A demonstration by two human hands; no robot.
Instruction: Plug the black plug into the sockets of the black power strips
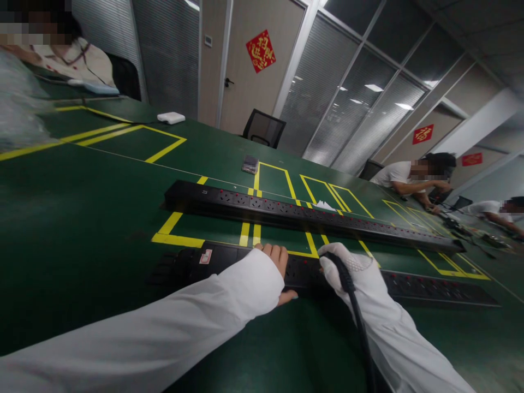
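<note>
A long black power strip point(436, 289) lies across the near part of the table, with red dots beside its sockets and a small label point(206, 256) at its left end. My left hand point(278, 267), bare below a white sleeve, grips it, fingers over the far edge and thumb on the near side. In a white glove, my right hand point(347, 262) is closed around a black plug point(340, 267) held at the strip's sockets. Whether its pins are in a socket is hidden. The plug's thick black cable point(360, 333) hangs down toward me.
Beyond lies a second long power strip point(262, 204), roughly parallel. Yellow tape point(178, 240) marks the green table point(102, 218). A phone-like dark object point(249, 164), a white box point(171, 118) and clear plastic point(20, 103) rest farther off. Other people sit at the far left and right.
</note>
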